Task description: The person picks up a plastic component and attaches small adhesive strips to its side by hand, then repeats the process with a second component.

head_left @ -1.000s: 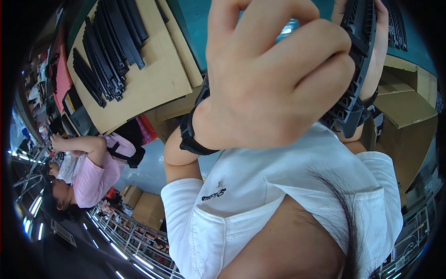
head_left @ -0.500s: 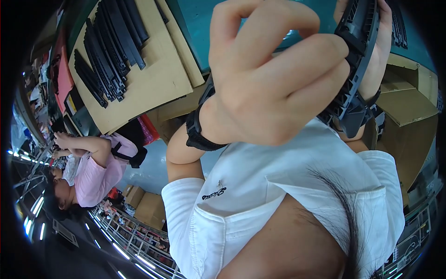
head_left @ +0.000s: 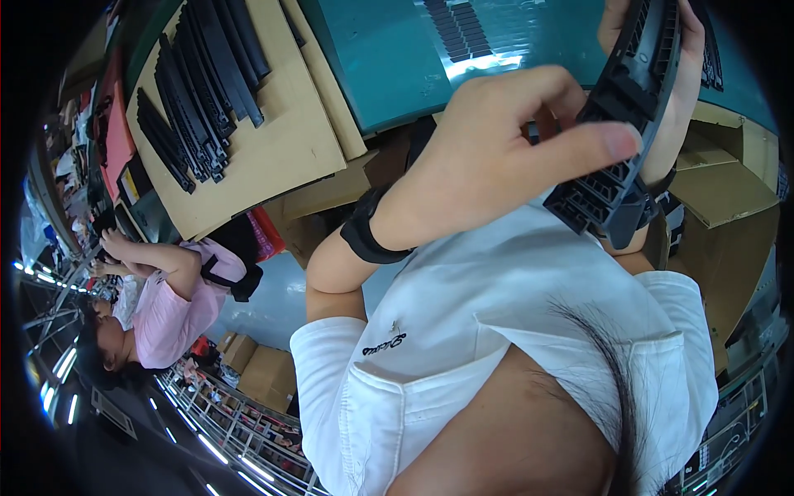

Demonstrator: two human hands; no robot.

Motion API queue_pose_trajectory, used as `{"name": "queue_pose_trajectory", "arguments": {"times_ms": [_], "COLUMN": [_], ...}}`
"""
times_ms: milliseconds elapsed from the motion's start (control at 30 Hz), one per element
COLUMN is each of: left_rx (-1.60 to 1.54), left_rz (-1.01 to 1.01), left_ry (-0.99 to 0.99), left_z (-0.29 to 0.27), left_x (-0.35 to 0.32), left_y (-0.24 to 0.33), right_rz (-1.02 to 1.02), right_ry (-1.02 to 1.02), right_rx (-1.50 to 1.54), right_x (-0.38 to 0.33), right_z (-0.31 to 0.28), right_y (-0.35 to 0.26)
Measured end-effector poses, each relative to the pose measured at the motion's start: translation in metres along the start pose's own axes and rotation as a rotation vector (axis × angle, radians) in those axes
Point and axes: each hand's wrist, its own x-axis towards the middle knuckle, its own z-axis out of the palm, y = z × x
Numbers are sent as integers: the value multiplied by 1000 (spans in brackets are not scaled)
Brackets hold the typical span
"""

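The left hand (head_left: 496,157) pinches the ribbed black plastic strip (head_left: 633,107) with thumb and fingertips near its lower end. The right hand (head_left: 678,91), at two o'clock, wraps the strip's upper length from behind. That pinch looks shallow, so a twist might pop it loose over the cardboard boxes (head_left: 728,198) below.

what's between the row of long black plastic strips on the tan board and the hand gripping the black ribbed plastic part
In the head view, teal table surface and tan cardboard edges separate the strips from the left hand gripping the part.
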Motion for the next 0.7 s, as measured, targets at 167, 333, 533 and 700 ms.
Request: {"name": "queue_pose_trajectory", "arguments": {"times_ms": [167,333,533,700], "left_rx": [-132,-203,-184,-332], "left_rz": [-21,-233,-225,-167], "left_ry": [65,-84,-109,-97], "left_z": [3,-13,-14,-12], "left_x": [0,1,1,0], "left_y": [2,6,-1,-2], "right_rz": [-278,-452,-115,102], "right_ry": [59,143,54,70], "right_rx": [-407,-805,-130,63], "right_x": [-7,-8,2,22], "right_z": [5,7,-4,-27], "right_y": [10,29,0,-23]}}
